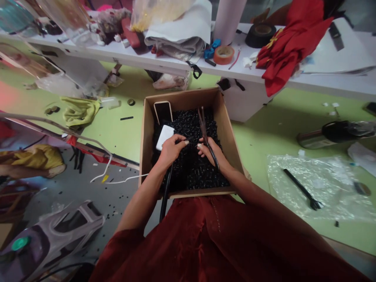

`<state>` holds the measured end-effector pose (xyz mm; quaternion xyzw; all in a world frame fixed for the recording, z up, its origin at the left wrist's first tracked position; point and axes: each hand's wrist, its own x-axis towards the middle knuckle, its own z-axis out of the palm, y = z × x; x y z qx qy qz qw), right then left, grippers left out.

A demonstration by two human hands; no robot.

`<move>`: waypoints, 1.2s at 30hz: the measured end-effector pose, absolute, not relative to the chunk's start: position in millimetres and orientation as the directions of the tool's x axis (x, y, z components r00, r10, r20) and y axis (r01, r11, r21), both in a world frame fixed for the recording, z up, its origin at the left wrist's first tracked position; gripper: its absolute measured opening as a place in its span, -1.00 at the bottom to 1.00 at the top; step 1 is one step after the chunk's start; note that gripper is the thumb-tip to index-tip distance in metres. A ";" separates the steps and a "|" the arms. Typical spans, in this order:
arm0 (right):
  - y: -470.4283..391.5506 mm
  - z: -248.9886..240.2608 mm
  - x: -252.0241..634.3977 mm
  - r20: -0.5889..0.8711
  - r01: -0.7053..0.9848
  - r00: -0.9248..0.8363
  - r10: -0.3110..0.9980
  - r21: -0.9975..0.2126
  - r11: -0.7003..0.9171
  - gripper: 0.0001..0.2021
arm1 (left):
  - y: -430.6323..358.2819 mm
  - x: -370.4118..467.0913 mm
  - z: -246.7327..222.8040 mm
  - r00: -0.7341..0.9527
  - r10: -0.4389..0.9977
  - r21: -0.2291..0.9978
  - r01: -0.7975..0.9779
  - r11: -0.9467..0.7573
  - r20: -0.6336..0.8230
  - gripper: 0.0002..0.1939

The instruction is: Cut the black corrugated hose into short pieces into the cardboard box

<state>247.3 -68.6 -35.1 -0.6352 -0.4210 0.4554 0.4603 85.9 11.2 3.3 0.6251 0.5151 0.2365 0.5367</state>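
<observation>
My left hand point(172, 149) pinches the end of a long black ribbed tube point(166, 192), which runs down under my wrist and over the front rim of a cardboard box point(230, 135). In my right hand point(212, 152) is a pair of scissors point(202, 124), blades pointing away from me and handles against my palm. Both hands hover over a mass of small black pieces point(205, 178) filling the box. Beside my left hand lies a white power bank or similar block point(165, 135). A phone point(163, 112) leans at the box's back left corner.
A white shelf point(182, 64) crosses behind the box, bearing tape rolls point(223, 55) and red cloth point(293, 43). To the right are a flask point(323, 134) and a plastic bag point(282, 188). A white cable point(126, 180) enters from the left. Another person's foot point(55, 170) shows there.
</observation>
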 end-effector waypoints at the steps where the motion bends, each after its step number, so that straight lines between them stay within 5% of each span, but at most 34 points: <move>1: -69.7 -36.9 248.1 -0.205 0.173 0.208 0.956 -0.955 -0.242 -0.59 | 13.9 84.4 4.2 0.323 0.903 0.923 0.348 0.166 -0.284 -0.79; 6: -74.6 -35.6 246.9 -0.263 0.391 0.115 0.958 -0.875 -0.287 -0.56 | 21.8 77.9 6.4 0.242 0.920 0.949 0.152 0.277 -0.308 -0.79; 13: -78.5 -24.8 241.4 -0.285 0.551 -0.014 0.958 -0.802 -0.230 -0.57 | 24.4 76.4 2.8 0.199 0.937 0.957 0.112 0.269 -0.287 -0.78; 36: -78.3 -26.4 240.5 -0.301 0.561 -0.046 0.953 -0.797 -0.224 -0.57 | 14.4 88.9 9.3 0.232 0.916 0.934 0.230 0.274 -0.326 -0.85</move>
